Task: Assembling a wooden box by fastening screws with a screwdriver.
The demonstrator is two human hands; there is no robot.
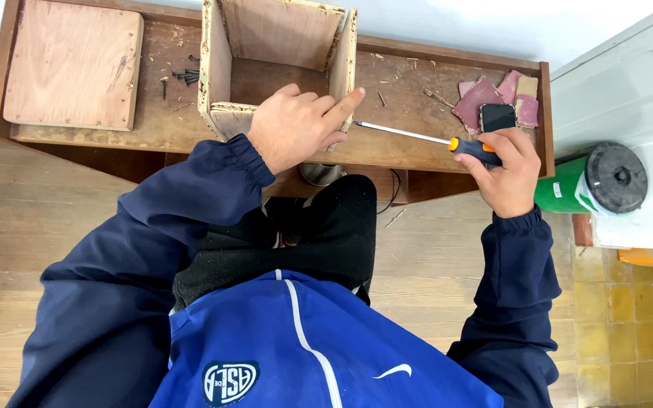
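The box [277, 64] sits open-topped on the bench [410, 143], toward its front edge, plywood walls upright. I have my left hand [296, 128] laid over its near right corner, fingers curled loosely on the front wall, index finger stretched out along the right wall's edge; it presses rather than grips.

My right hand [504, 170] is closed around the black-and-orange handle of the screwdriver [417, 136]. The shaft runs nearly level, its long axis pointing left and slightly away from me, and the tip lies just beside the left index finger at the box's right wall. So the box is to the left of the tool hand, and the left hand is much the nearer to it; the right is well apart, joined only by the shaft.

Further out: a flat board [69, 64] lies at the bench's left end, with dark screws [185, 75] scattered between it and the box. At the right end a phone [497, 117] rests on reddish sandpaper sheets [478, 102]. A green can [591, 181] with a black lid lies on its side just beyond the bench.
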